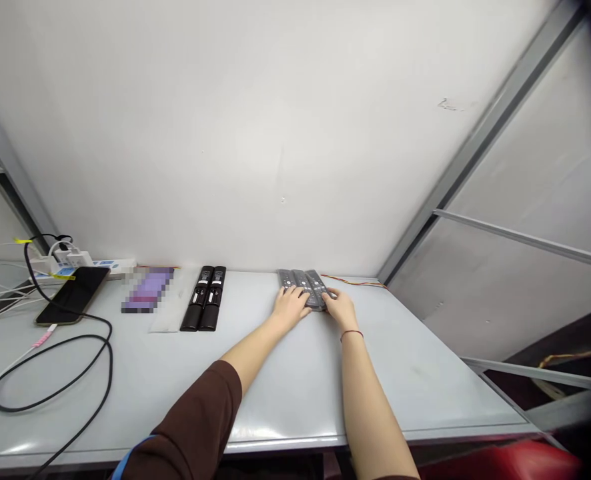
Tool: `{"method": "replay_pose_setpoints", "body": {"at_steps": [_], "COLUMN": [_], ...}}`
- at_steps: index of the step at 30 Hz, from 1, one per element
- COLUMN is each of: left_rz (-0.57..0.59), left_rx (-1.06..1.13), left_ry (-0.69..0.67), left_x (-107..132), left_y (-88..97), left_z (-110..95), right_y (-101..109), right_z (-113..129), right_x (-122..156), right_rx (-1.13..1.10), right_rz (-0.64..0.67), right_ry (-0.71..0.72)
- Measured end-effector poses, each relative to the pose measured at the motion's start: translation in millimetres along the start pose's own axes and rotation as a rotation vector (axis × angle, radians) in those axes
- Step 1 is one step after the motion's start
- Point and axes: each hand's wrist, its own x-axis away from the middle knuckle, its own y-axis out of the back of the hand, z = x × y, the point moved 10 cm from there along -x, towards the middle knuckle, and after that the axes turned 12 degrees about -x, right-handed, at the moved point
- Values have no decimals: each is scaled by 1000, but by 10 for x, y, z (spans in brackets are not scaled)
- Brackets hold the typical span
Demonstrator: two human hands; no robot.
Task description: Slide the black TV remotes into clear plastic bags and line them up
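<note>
Three dark grey remote controls [300,283] lie side by side near the back wall, keys facing up. The lower part of the row is partly covered by my hands. My left hand [290,308] rests across the left and middle ones, fingers spread over their keys. At the right end, my right hand [340,308] has its thumb on the rightmost remote and its fingers curled at that remote's right edge. Further left, two black remote controls [203,300] lie back side up with their battery compartments showing.
Left of the black remotes are a clear plastic sheet [168,310] and a blurred-out purple item [149,290]. A smartphone [73,295] lies near a white power strip [110,267] with plugged-in chargers. A black cable [111,353] loops over the grey table [285,407]. Metal frame bars [440,193] stand at right.
</note>
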Motion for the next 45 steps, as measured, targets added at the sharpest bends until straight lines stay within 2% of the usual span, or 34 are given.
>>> {"method": "replay_pose_setpoints", "body": {"at_steps": [4, 6, 8, 10, 12, 13, 15, 18, 19, 20, 21, 23, 26, 29, 33, 37, 39, 42, 45], "left_rz": [2, -11, -61, -129, -166, -179, -192, -200, -197, -179, -159, -126, -125, -121, -20, 218, 290, 302, 260], "left_rx": [13, 32, 78, 157, 234, 235, 211, 120, 99, 73, 54, 38, 63, 86, -18, -237, -319, -352, -325], "left_ry": [-4, -9, -28, -41, -2, 37, 106, 337, 406, 465, 512, 580, 624, 659, 660, 572, 551, 583, 619], "left_x": [-1, 16, 51, 110, 184, 229, 336, 575, 666, 754, 836, 973, 1098, 1159, 1164, 1126, 1123, 1127, 1115], "left_y": [-8, 51, 203, 429, 653, 759, 954, 1191, 1250, 1289, 1316, 1339, 1325, 1254, 1146, 1016, 984, 970, 937], "left_z": [-17, -33, -33, 49, 285, 458, 847, 1554, 1747, 1903, 2021, 2156, 2189, 2146, 1980, 1741, 1676, 1670, 1686], "right_y": [-48, -54, -9, 87, 141, 97, -155, -1078, -1362, -1588, -1778, -2044, -2225, -2243, -2124, -1926, -1845, -1759, -1699], "right_z": [99, 127, 153, 282, 526, 671, 951, 1401, 1490, 1563, 1623, 1676, 1684, 1678, 1669, 1639, 1608, 1564, 1527], "right_x": [69, 116, 174, 250, 366, 436, 600, 1101, 1324, 1525, 1704, 1905, 1936, 1886, 1930, 2087, 2163, 2207, 2155], "right_rx": [162, 210, 246, 264, 260, 254, 255, 265, 261, 260, 273, 326, 408, 440, 438, 479, 492, 480, 488], "right_rz": [-16, -26, -70, -171, -275, -284, -199, 324, 479, 579, 648, 698, 690, 687, 646, 559, 558, 596, 617], "right_ry": [0, -11, -34, 5, 113, 178, 285, 574, 640, 696, 755, 808, 813, 803, 802, 830, 836, 824, 804]}}
